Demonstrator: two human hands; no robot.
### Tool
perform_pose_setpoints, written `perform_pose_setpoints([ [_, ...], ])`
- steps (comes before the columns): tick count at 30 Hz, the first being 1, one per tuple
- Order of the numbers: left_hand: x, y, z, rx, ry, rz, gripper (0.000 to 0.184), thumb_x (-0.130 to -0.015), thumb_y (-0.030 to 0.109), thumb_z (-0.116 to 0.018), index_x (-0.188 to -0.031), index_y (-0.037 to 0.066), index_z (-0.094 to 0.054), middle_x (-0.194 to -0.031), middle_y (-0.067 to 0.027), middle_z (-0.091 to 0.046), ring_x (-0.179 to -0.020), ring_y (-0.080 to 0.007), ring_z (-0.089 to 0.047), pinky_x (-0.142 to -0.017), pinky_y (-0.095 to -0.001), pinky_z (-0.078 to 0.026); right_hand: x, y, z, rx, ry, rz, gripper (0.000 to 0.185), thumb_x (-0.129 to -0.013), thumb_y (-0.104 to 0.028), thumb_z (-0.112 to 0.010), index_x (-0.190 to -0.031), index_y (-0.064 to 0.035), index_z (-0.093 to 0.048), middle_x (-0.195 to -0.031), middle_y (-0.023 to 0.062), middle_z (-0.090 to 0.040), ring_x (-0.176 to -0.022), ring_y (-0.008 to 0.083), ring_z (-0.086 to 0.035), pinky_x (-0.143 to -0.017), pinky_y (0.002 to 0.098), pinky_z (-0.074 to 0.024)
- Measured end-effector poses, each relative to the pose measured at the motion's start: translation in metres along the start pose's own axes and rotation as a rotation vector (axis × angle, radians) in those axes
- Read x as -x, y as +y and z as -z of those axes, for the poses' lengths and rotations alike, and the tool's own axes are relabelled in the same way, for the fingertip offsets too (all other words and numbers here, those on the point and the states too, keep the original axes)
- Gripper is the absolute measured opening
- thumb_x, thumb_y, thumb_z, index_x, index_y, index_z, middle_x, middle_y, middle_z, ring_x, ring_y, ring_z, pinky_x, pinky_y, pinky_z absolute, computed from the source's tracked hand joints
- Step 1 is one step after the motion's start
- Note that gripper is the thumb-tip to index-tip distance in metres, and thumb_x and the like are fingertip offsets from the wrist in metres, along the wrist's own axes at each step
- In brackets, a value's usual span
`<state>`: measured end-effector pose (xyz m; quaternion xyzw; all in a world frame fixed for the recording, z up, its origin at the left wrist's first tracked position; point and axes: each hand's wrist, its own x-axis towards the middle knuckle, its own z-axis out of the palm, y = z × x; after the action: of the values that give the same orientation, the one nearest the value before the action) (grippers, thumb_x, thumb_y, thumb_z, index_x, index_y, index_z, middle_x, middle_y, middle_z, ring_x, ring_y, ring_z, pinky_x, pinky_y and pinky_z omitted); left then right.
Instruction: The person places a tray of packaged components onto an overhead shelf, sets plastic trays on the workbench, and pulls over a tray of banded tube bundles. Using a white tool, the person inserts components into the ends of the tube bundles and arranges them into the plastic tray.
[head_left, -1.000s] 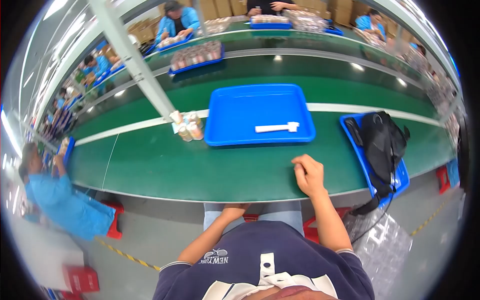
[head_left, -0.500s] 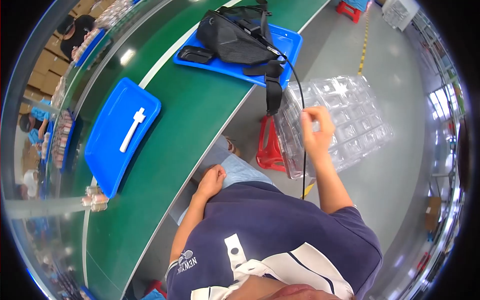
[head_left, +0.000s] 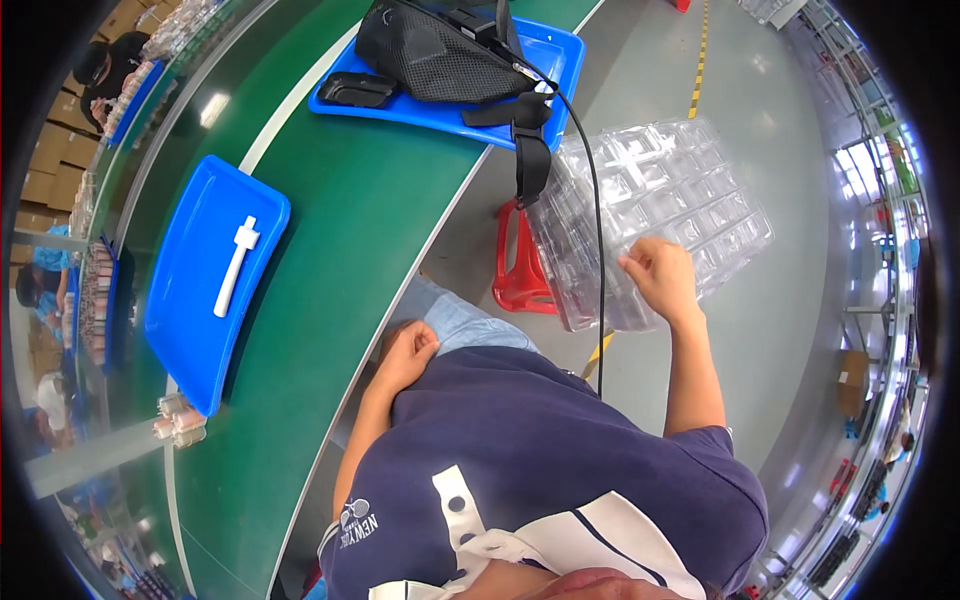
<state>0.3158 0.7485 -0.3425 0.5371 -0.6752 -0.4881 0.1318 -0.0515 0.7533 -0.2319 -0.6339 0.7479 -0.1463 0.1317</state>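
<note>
My left hand (head_left: 405, 352) lies at my lap beside the table edge, fingers curled, with nothing visible in it. My right hand (head_left: 662, 280) appears in front of the clear plastic blister trays (head_left: 690, 190), its thumb and fingers drawn together. No object shows between them, and I cannot tell whether they touch the plastic. Left of this hand runs a black cable (head_left: 597, 230), apart from the fingers. The cable leads up to a black mesh bag (head_left: 430, 55) with straps, sitting in a blue tray (head_left: 565, 60).
A red stool (head_left: 515, 265) stands under the blister trays. Upon the green table (head_left: 350, 220), another blue tray (head_left: 185, 330) carries a white T-shaped piece (head_left: 236, 268). Several small cylinders (head_left: 182, 420) sit near its lower end. Other people (head_left: 105, 75) are across the table.
My right hand has moved right and down, away from the cable. The trays, bag and stool appear shifted left and up as the view turned. My left hand stays at my lap.
</note>
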Motion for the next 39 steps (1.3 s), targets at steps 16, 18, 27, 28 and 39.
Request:
perform_pose_setpoints([
  [16,-0.015,0.107,0.007,-0.166,-0.05,-0.52,0.011,-0.076,0.01,-0.061,-0.084,0.004,-0.057,-0.081,-0.0092,-0.056,-0.079,-0.027,-0.056,-0.069,-0.0358,-0.045,-0.001,-0.011,0.043,-0.415,0.464,-0.089,0.013,-0.081,-0.009,-0.058,-0.073,0.0002,-0.056,-0.061,0.0044,-0.053,-0.058,0.0105,-0.048,-0.056,0.0244,-0.04],
  [18,-0.015,0.111,0.007,-0.154,-0.044,-0.554,0.011,-0.076,0.01,-0.061,-0.084,0.004,-0.057,-0.081,-0.0091,-0.056,-0.079,-0.0272,-0.056,-0.069,-0.0358,-0.045,0.0,-0.007,0.052,-0.617,0.548,-0.094,0.012,-0.084,-0.01,-0.057,-0.077,-0.0004,-0.058,-0.067,0.0004,-0.054,-0.064,0.0074,-0.048,-0.062,0.0217,-0.0393],
  [27,0.004,0.119,0.016,-0.021,-0.026,-0.577,0.01,-0.077,0.008,-0.062,-0.084,0.003,-0.058,-0.082,-0.0101,-0.058,-0.08,-0.0277,-0.056,-0.069,-0.0351,-0.045,0.015,-0.02,0.105,-0.348,1.39,0.074,0.011,-0.088,-0.006,-0.053,-0.086,0.0031,-0.06,-0.079,0.0061,-0.059,-0.068,0.0101,-0.05,-0.063,0.0207,-0.0419],
  [28,0.009,0.122,0.02,0.0,-0.013,-0.614,0.011,-0.076,0.006,-0.062,-0.085,0.002,-0.059,-0.081,-0.0103,-0.058,-0.078,-0.0269,-0.056,-0.069,-0.0343,-0.045,0.01,-0.029,0.106,-0.352,1.458,0.217,0.011,-0.087,-0.005,-0.053,-0.086,0.0051,-0.059,-0.078,0.0073,-0.059,-0.067,0.0112,-0.051,-0.061,0.0212,-0.042],
  [39,0.142,0.142,0.089,0.612,0.554,-0.873,0.074,-0.064,0.019,-0.08,-0.125,0.004,-0.041,-0.119,-0.0127,-0.046,-0.102,-0.021,-0.05,-0.078,-0.0338,-0.044,0.027,-0.247,0.092,-0.044,0.841,1.608,0.016,-0.067,0.004,-0.064,-0.082,0.0009,-0.06,-0.068,0.0076,-0.052,-0.058,0.0213,-0.049,-0.055,0.0335,-0.0351],
])
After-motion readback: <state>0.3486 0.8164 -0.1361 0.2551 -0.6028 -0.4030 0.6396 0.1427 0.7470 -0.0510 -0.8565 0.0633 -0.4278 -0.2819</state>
